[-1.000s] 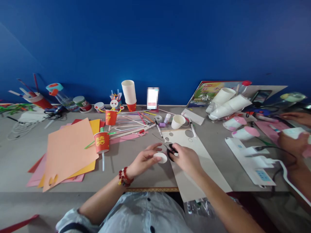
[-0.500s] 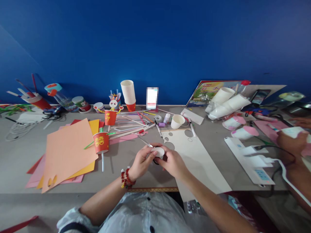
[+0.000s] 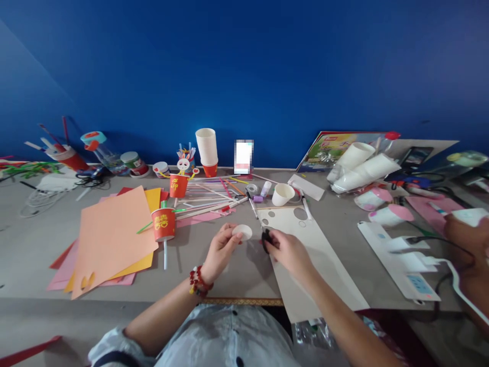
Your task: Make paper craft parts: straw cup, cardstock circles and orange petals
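Grey surface (image 3: 237,280) is stretching open between my left hand (image 3: 220,250) and the nearest red cup (image 3: 163,224), and down to the front edge. My left fingers are pinching a flat, round white paper disc (image 3: 243,232), just left of the black-handled scissors (image 3: 266,240) that my right hand (image 3: 293,254) is grasping beside a white sheet's (image 3: 300,290) edge.

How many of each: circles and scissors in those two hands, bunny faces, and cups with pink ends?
Circle: 1, in the left hand
Scissors: 1, in the right hand
Bunny face: 1
Pink-ended cups: 2
Total: 5
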`<control>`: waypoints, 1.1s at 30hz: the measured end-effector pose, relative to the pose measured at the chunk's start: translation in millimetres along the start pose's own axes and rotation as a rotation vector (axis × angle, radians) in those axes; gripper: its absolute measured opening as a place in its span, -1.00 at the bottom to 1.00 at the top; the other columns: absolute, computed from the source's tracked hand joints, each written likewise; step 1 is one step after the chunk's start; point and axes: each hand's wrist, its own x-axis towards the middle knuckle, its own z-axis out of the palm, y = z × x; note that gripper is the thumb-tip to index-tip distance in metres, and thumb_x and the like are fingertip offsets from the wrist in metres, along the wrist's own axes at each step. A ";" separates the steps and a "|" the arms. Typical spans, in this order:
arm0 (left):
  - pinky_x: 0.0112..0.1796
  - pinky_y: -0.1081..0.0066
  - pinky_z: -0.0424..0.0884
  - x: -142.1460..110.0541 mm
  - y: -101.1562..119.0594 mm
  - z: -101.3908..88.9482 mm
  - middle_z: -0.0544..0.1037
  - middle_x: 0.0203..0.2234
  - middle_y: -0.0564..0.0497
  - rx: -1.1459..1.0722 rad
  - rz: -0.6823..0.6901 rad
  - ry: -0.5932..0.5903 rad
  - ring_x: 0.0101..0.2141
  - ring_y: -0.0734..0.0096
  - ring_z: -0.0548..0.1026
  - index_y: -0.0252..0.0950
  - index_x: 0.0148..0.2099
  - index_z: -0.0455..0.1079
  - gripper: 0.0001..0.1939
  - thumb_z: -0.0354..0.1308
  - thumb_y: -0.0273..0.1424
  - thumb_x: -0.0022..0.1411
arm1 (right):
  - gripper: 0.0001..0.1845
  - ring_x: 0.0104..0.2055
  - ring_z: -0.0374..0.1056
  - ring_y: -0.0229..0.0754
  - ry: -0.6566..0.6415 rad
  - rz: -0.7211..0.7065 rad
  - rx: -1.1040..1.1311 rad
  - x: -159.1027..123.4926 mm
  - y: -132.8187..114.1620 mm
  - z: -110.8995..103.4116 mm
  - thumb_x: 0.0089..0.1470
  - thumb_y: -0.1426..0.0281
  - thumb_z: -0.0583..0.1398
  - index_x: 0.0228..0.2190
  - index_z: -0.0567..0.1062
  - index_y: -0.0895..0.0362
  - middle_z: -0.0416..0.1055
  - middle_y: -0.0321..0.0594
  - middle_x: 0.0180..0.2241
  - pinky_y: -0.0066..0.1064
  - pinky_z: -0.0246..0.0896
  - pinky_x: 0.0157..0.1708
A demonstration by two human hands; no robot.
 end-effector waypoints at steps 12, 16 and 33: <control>-0.30 0.42 0.45 6.4 -8.6 0.5 0.54 -0.26 -0.01 -0.248 -0.233 -0.027 -0.37 0.45 0.48 -0.25 0.13 0.27 -0.42 0.30 -0.15 0.12 | -0.79 -0.43 0.45 -0.09 0.049 0.205 -0.397 7.5 35.3 -14.3 0.20 0.24 0.17 -0.40 0.41 0.09 0.54 -0.16 -0.45 -0.41 -0.11 -0.53; -0.35 0.45 0.42 6.1 -10.1 -0.4 0.54 -0.34 0.02 -0.220 -0.239 -0.036 -0.39 0.44 0.49 -0.27 -0.05 0.32 -0.54 0.27 -0.10 0.14 | -0.81 -0.49 0.42 -0.15 0.101 0.197 -0.324 7.3 46.2 -12.3 0.22 0.23 0.14 -0.35 0.41 0.08 0.53 -0.22 -0.46 -0.43 -0.10 -0.54; -0.46 0.49 0.40 6.3 -1.4 1.4 0.46 -0.50 0.07 -0.245 -0.294 -0.007 -0.50 0.50 0.42 -0.31 -0.35 0.32 -0.57 0.30 -0.04 0.08 | -0.72 -0.51 0.39 -0.24 -0.106 -0.106 0.602 9.5 -21.5 8.8 0.13 0.11 0.21 -0.37 0.38 0.05 0.50 -0.30 -0.44 -0.47 0.27 -0.49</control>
